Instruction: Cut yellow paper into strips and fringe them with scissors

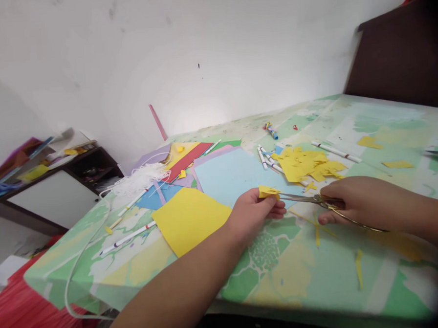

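Observation:
My left hand [260,207] pinches a small piece of yellow paper [267,191] with slits along its edge. Gripped by its gold handles in my right hand [347,201] is a pair of scissors [301,198], blades pointing left at the yellow piece. Whether the blades close on the paper is hard to tell. Beyond the scissors lies a heap of cut yellow paper pieces [305,162]. A light blue sheet [234,173] and a yellow sheet [190,219] lie to the left of my hands. Narrow yellow scraps [358,269] are scattered below the scissors.
White string [139,180] lies in a tangle at the left, one strand hanging over the table edge. White paper sticks with coloured bands [336,151] lie about the patterned tablecloth [283,268]. A low cabinet [59,192] stands left; a dark brown panel [400,61] rises at back right.

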A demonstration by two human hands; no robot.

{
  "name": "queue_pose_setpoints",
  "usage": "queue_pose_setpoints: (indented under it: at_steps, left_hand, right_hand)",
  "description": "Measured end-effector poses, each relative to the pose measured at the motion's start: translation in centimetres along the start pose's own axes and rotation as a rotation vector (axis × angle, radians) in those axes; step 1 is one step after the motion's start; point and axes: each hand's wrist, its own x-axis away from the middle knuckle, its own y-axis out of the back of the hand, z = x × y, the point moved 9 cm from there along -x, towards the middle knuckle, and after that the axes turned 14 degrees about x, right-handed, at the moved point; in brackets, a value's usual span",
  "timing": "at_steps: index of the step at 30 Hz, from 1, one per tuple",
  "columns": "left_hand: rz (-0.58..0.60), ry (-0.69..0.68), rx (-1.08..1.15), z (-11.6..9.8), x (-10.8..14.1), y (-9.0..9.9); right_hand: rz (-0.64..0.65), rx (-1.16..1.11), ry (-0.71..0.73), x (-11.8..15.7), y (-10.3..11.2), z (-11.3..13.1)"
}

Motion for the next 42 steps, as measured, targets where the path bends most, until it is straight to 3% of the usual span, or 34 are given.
queue_pose_setpoints:
  at_steps: [5,25,37,42]
  left_hand:
    - [-0.008,0.076,0.058,0.7,-0.3,0.1]
    - [0.041,0.132,0.085,1.5,-0.5,-0.3]
    - [0.025,0.16,0.021,1.7,-0.1,-0.6]
    - [0.022,0.19,0.042,1.6,-0.1,-0.1]
  right_hand:
    - [0.025,-0.02,-0.007,0.0,-0.4,0.2]
    - [0.095,-0.052,-0.062,-0.5,-2.0,-0.2]
    - [-0.026,-0.032,-0.03,-0.2,-0.5,0.3]
    - [-0.134,0.072,-0.046,-0.2,0.5,-0.9]
